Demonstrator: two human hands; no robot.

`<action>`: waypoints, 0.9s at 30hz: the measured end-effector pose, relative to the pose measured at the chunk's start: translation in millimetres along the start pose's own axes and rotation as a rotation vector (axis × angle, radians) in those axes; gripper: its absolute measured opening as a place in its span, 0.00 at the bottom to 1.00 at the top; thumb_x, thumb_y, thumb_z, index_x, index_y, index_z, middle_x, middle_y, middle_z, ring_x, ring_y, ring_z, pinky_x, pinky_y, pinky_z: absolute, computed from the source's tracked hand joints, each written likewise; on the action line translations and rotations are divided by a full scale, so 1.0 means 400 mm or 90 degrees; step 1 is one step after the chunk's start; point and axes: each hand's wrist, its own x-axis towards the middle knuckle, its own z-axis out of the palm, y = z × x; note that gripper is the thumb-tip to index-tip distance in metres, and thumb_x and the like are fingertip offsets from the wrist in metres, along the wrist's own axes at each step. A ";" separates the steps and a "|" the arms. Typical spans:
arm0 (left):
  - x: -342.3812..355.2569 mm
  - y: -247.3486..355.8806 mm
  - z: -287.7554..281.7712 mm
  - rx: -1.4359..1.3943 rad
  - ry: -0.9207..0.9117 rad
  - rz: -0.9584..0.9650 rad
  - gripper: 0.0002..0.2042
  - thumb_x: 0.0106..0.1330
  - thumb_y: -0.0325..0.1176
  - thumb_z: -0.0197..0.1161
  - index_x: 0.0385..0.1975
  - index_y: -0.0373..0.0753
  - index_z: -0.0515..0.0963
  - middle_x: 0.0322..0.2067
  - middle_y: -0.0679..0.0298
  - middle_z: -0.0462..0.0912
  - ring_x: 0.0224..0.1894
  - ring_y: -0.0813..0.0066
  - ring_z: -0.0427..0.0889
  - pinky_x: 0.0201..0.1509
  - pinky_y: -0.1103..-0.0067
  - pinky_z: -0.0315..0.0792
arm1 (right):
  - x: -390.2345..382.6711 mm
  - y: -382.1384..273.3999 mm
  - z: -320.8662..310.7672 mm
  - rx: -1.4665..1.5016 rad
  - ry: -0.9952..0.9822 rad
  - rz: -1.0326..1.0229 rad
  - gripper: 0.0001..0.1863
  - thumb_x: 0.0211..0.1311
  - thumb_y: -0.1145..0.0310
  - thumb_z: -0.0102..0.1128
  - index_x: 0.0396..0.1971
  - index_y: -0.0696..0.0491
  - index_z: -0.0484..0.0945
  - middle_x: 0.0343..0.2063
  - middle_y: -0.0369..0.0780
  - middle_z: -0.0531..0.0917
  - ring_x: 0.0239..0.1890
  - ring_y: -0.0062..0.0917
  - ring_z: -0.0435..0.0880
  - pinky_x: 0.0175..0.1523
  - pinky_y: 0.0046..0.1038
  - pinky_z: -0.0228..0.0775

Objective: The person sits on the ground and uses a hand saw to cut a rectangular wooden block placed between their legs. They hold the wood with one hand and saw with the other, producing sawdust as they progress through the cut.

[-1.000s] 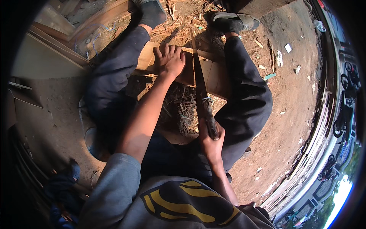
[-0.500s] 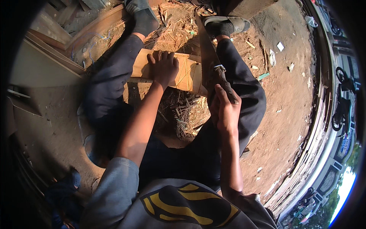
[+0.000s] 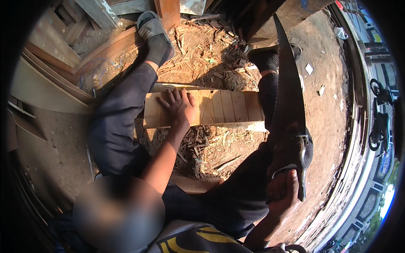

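A pale wooden beam (image 3: 230,107) lies crosswise between my legs, its top marked with several lines across and some slanting ones. My left hand (image 3: 181,109) rests on its left half, fingers spread over the wood. To the right of the beam, my right hand (image 3: 283,189) is wrapped round the handle of a handsaw (image 3: 290,92). The long dark blade points away from me, its broad side in view and its teeth toward the left. It passes over my right leg, hiding part of it, and appears apart from the beam.
Wood chips and shavings (image 3: 190,50) cover the ground beyond and beneath the beam. Boards and panels (image 3: 50,80) lean at the left. A thick timber (image 3: 291,19) stands at the far right, and parked motorcycles (image 3: 379,114) show near the right rim.
My right hand has drawn back and to the right, carrying the saw away from the beam and turning its broad side up. The beam's right part now shows. My left hand stays on the wood.
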 end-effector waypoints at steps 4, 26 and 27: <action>0.008 -0.007 0.000 0.026 -0.040 -0.015 0.23 0.70 0.50 0.35 0.58 0.45 0.65 0.60 0.58 0.64 0.68 0.57 0.51 0.64 0.41 0.40 | 0.002 -0.038 0.072 -0.144 -0.001 -0.036 0.17 0.63 0.61 0.55 0.18 0.54 0.70 0.07 0.32 0.64 0.08 0.13 0.57 0.14 0.18 0.42; -0.039 -0.168 0.053 -0.051 0.049 0.351 0.29 0.62 0.34 0.54 0.65 0.54 0.57 0.61 0.43 0.57 0.61 0.45 0.60 0.61 0.43 0.49 | -0.018 0.120 0.067 -0.145 -0.204 0.166 0.12 0.64 0.65 0.58 0.27 0.59 0.74 0.18 0.30 0.71 0.21 0.11 0.66 0.25 0.18 0.58; -0.041 -0.167 0.067 -0.039 0.094 0.358 0.28 0.64 0.28 0.52 0.64 0.57 0.58 0.61 0.45 0.59 0.60 0.46 0.61 0.60 0.43 0.50 | -0.020 0.117 0.064 -0.152 -0.200 0.155 0.12 0.64 0.65 0.57 0.27 0.59 0.73 0.18 0.30 0.71 0.21 0.11 0.65 0.25 0.18 0.58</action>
